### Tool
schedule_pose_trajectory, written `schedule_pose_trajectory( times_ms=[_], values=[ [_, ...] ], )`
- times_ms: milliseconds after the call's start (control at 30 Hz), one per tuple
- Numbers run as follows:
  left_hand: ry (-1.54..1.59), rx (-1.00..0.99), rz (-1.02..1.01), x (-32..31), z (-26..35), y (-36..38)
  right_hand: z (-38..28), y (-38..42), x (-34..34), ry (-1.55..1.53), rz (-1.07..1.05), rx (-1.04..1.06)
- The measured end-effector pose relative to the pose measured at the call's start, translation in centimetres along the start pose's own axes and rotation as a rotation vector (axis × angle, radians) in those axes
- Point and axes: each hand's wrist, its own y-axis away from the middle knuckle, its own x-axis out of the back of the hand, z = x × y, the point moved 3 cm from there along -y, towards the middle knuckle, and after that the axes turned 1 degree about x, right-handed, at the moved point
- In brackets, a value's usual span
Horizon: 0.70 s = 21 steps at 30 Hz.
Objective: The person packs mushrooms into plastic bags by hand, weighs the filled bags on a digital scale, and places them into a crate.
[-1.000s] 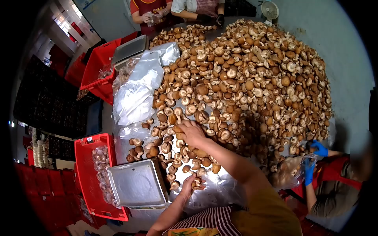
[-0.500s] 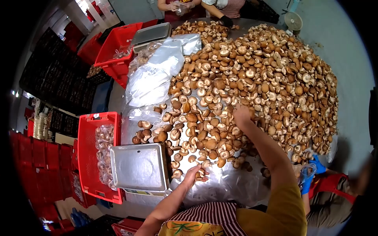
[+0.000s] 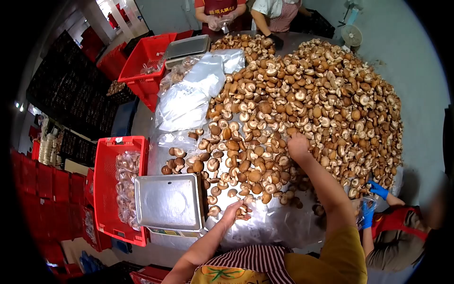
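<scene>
Shiitake mushrooms [image 3: 326, 102] with brown caps and pale stems cover much of the metal table, heaped high at the right. My left hand [image 3: 232, 212] is at the near edge, its fingers curled around a few shiitake mushrooms [image 3: 243, 211]. Farther out, my right hand [image 3: 299, 146] reaches to the edge of the heap, fingers bent against a brown-capped mushroom [image 3: 292, 131]. Its fingertips are partly hidden. Between my hands lies a looser spread of mushrooms [image 3: 254, 176].
A scale with a metal pan [image 3: 168, 201] stands at the left, beside a red crate [image 3: 99, 189] of bagged mushrooms. Plastic bags [image 3: 184, 102] lie beyond it. A blue-gloved co-worker [image 3: 399, 217] is at the right with a bag; two people [image 3: 220, 12] stand across the table.
My right hand has shifted slightly on the heap, while my left hand still holds its mushrooms. One blue-gloved hand at the right has reached farther into the mushrooms. The view has tilted up a little.
</scene>
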Motion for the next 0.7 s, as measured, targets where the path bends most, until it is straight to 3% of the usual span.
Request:
schedule_pose_trajectory(
  times_ms=[100, 167, 200, 367, 433, 500, 567, 667, 700],
  values=[
    [-0.026, 0.001, 0.005, 0.1, -0.1, -0.1, 0.6, 0.5, 2.4, -0.098, 0.020, -0.045],
    [-0.011, 0.005, -0.003, 0.2, -0.1, -0.2, 1.0, 1.6, 6.8, -0.532, 0.146, -0.036],
    [0.004, 0.004, -0.010, 0.2, -0.2, -0.2, 1.5, 1.6, 5.5, -0.684, 0.154, -0.165],
    [-0.020, 0.006, -0.011, -0.1, 0.2, 0.2, 0.1, 3.0, 4.7, -1.032, 0.253, -0.182],
    [-0.025, -0.008, -0.001, -0.2, 0.2, 0.2, -0.7, 3.2, 5.4, -1.263, 0.183, -0.225],
    [-0.007, 0.007, -0.025, -0.1, 0.1, 0.0, -1.2, 2.9, 5.3, -1.283, 0.101, -0.320],
    [-0.022, 0.014, 0.014, -0.3, 0.2, 0.1, -1.8, 2.8, 5.6, -1.158, 0.241, -0.285],
    [-0.027, 0.015, 0.010, -0.4, 0.4, 0.3, -2.6, 2.7, 6.6, -1.262, 0.282, -0.238],
    [-0.069, 0.027, 0.017, -0.4, 0.4, 0.3, -2.7, 2.7, 5.8, -1.372, 0.073, -0.287]
  ],
)
